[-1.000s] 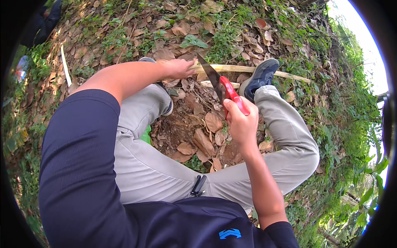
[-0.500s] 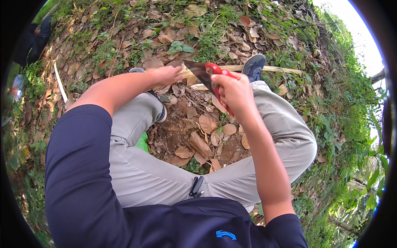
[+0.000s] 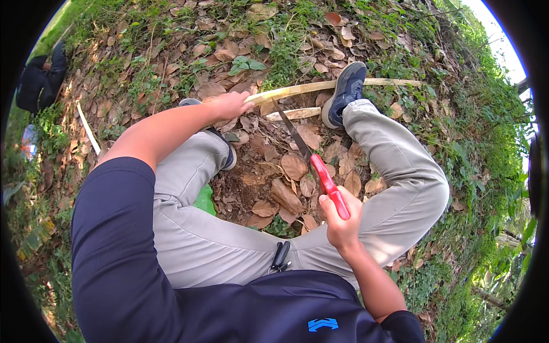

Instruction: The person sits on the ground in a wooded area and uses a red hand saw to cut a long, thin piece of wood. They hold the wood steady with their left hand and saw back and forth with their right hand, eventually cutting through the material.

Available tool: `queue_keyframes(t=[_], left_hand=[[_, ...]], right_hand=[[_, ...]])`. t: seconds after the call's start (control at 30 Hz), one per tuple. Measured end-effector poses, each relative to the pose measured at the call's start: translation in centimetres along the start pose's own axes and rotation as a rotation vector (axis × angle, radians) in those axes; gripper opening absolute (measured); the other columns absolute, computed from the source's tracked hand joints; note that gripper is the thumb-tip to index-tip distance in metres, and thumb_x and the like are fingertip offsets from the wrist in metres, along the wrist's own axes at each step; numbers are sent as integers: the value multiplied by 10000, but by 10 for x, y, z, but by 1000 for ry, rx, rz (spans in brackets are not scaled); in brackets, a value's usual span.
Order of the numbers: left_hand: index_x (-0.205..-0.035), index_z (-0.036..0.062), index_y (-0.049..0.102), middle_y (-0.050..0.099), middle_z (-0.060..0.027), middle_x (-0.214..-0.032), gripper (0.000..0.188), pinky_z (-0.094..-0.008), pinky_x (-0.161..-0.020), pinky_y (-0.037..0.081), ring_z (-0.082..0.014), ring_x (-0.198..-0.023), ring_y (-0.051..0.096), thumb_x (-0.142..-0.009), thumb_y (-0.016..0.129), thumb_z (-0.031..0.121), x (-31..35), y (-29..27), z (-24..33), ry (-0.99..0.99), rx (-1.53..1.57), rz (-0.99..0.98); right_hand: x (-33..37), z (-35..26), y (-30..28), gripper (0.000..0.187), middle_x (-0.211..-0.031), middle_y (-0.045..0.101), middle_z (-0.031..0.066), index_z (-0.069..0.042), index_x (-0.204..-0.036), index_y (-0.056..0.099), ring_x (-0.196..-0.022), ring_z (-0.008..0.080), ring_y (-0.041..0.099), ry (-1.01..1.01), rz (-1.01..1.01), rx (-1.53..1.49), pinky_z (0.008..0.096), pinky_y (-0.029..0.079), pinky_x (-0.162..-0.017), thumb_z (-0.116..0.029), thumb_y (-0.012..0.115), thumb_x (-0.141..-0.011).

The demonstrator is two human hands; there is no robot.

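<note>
My left hand (image 3: pixel 231 105) is closed around the near-left end of a long, pale wooden strip (image 3: pixel 286 92) lying over the leaves. My right shoe (image 3: pixel 346 94) rests across that strip farther right. In my right hand (image 3: pixel 342 217), low near my right thigh, is the red handle of a hand saw (image 3: pixel 302 140). Its dark blade slants up and left, seen nearly edge-on, with the tip close below the strip by my left hand. A short pale piece of wood (image 3: pixel 294 114) lies just under the strip, beside the shoe.
Dry leaves (image 3: pixel 284 196) and low weeds cover the ground between my legs. Another pale strip (image 3: pixel 87 128) lies far left. A green leaf-like thing (image 3: pixel 205 200) shows by my left leg. A person in dark clothing (image 3: pixel 43 80) is at the upper left.
My right hand has drawn the saw back toward me and turned it, so its blade came away from the strip's end. My left hand stays there; my right shoe has shifted slightly.
</note>
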State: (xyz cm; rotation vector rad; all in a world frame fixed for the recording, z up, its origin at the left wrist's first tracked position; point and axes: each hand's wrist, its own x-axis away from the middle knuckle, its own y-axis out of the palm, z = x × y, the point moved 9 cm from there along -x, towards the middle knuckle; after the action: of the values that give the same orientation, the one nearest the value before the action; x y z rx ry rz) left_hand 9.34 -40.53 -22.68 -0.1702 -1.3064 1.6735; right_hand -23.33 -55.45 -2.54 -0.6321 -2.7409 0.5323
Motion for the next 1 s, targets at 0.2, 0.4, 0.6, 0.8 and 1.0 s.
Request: queue_keyframes(t=[0.2,0.4,0.6,0.8,1.0], left_hand=[[-1212,39,489,694,-262,-1011,476,-559,-848,515,-456,-966,673,-1066,413,486,5,-6,9,-25,-5,-10],[-1207,19,481,688,-288,-950,476,-577,-815,513,-481,-905,667,-1050,453,468,-2,2,7,25,-17,46],[-1183,9,482,681,-292,-947,466,-573,-810,513,-482,-912,662,-1048,457,455,-4,6,3,38,-10,55],[-1159,9,487,680,-300,-956,468,-579,-814,509,-487,-913,661,-1047,459,462,-6,6,-1,46,0,73],[-1165,10,492,687,-299,-950,467,-572,-816,516,-487,-913,667,-1051,449,460,-5,6,0,28,1,73]], right_hand=[[-34,-23,4,203,-572,468,53,-12,-752,561,-500,145,419,-143,17,52,330,340,-497,-86,680,-899],[-62,-8,36,232,-583,464,34,-11,-741,547,-533,112,400,-26,-66,-95,323,327,-512,-109,684,-900],[-63,-3,41,207,-600,478,-3,-14,-772,578,-548,77,406,28,-49,-133,297,322,-509,-121,676,-919],[-60,-7,42,190,-609,492,1,-2,-780,587,-549,75,420,22,-88,-132,287,336,-515,-101,670,-919],[-55,-13,42,184,-598,484,8,2,-776,588,-542,88,408,9,-76,-92,301,329,-512,-91,665,-915]])
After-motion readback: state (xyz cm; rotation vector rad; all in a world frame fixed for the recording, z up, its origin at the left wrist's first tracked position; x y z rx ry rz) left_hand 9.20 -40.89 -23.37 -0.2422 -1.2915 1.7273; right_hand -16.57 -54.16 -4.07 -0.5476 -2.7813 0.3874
